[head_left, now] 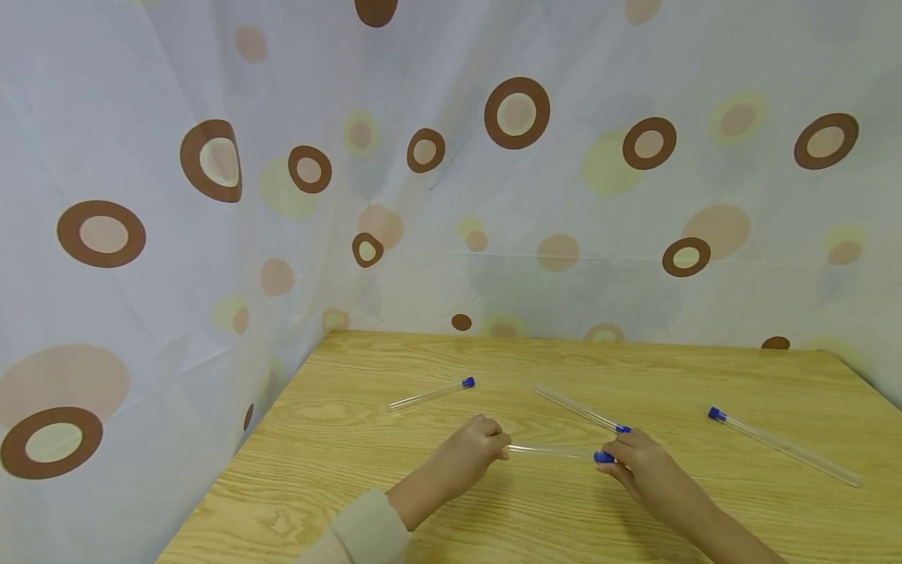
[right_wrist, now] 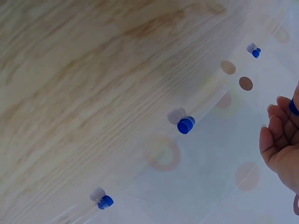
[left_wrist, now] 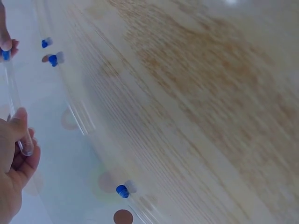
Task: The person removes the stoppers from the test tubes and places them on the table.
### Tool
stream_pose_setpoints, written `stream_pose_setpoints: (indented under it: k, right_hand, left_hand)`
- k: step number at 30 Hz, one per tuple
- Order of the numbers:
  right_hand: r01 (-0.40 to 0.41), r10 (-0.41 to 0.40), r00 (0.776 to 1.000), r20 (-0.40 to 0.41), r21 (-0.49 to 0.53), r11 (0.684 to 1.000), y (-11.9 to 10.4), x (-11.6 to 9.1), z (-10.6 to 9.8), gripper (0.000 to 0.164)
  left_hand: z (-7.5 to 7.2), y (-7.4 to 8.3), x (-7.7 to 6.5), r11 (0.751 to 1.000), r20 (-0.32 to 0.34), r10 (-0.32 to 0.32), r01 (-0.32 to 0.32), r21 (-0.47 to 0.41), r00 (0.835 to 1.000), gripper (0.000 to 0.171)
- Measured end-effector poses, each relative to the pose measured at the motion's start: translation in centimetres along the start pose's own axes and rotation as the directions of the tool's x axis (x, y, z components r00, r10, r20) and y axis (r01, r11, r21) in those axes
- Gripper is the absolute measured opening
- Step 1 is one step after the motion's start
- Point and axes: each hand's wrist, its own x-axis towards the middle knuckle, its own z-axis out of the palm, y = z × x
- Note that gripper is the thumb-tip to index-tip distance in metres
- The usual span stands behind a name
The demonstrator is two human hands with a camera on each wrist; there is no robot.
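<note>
A clear test tube [head_left: 553,450] with a blue cap [head_left: 604,457] is held nearly level above the table between both hands. My left hand [head_left: 468,453] pinches its far-left end; in the left wrist view that rounded end shows between thumb and fingers of the left hand [left_wrist: 16,170]. At the other end, my right hand [head_left: 648,474] grips the blue cap between thumb and fingers. Only a sliver of the cap [right_wrist: 294,107] shows in the right wrist view, beside the curved fingers of the right hand [right_wrist: 282,144].
Three more capped tubes lie on the wooden table [head_left: 352,486]: a left tube [head_left: 426,397], a middle tube [head_left: 574,406] just behind the right hand, and a right tube [head_left: 789,450]. A white curtain [head_left: 437,204] with brown and beige circles hangs behind and at the left.
</note>
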Motion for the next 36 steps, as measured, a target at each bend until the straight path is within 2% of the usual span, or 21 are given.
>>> stream_pose_setpoints:
  k: [9, 13, 19, 36]
  right_hand:
    - [0.017, -0.019, 0.998, -0.06, -0.04, 0.999, 0.03, 0.03, 0.13, 0.024]
    - [-0.006, 0.005, 0.999, -0.04, -0.028, 1.0, -0.09, -0.01, -0.02, 0.016]
    - [-0.043, 0.042, 0.999, -0.02, -0.024, 0.999, -0.35, -0.05, -0.32, 0.011]
    - [-0.097, 0.097, 0.995, -0.007, -0.077, 0.992, -0.7, 0.09, -0.68, 0.012]
  left_hand:
    - [0.02, 0.01, 0.02, 1.0, -0.003, -0.009, 0.009, -0.027, 1.0, 0.016]
    - [-0.1, 0.15, -0.02, 0.998, 0.011, -0.021, 0.021, -0.064, 1.0, 0.016]
    - [-0.29, 0.42, -0.02, 0.996, 0.031, -0.043, 0.045, -0.072, 0.999, 0.016]
    - [-0.29, 0.62, 0.01, 0.996, -0.009, -0.04, 0.039, -0.076, 0.999, 0.015]
